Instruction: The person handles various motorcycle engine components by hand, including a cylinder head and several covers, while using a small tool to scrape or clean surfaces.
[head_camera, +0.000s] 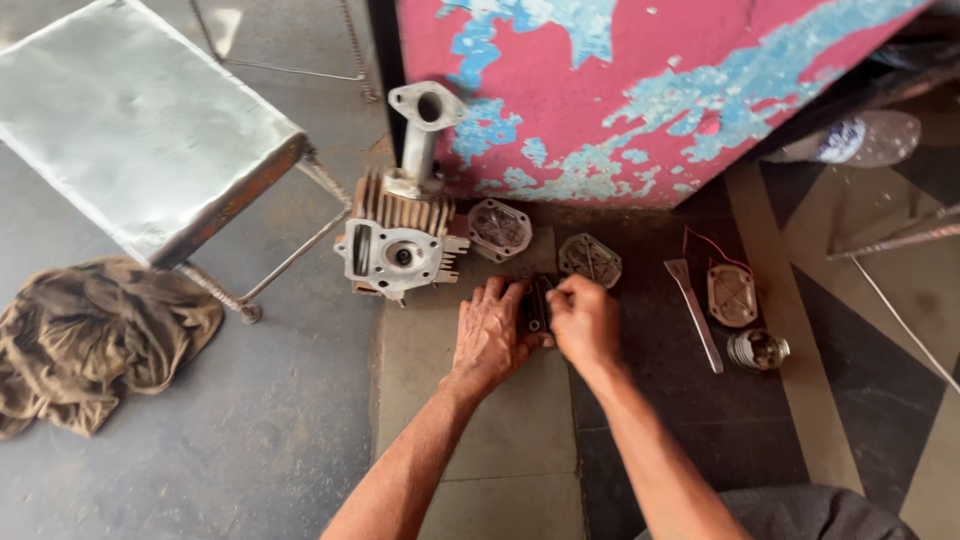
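Two hands meet on the floor over a small dark metal part (538, 302). The left hand (490, 335) lies flat and wide, with its fingers spread beside and under the part. The right hand (585, 322) is curled, with its fingers pinched on the top of the part. The part sits between both hands, on a tan floor tile (500, 430).

Just left and a bit far from the hands stands a grey engine head (400, 245) with fins, and a bent pipe (422, 135) sticks up from it. Two round-cornered metal covers (498, 229) lie just past the hands, close to a pink and blue chipped wall (640, 90).

To the right lie a flat metal strip (697, 312), another cover with a red wire (732, 294), and a shiny round piston (757, 350). Far left is a metal stool (130, 120), and a brown rag (90, 335) lies on the floor near it.
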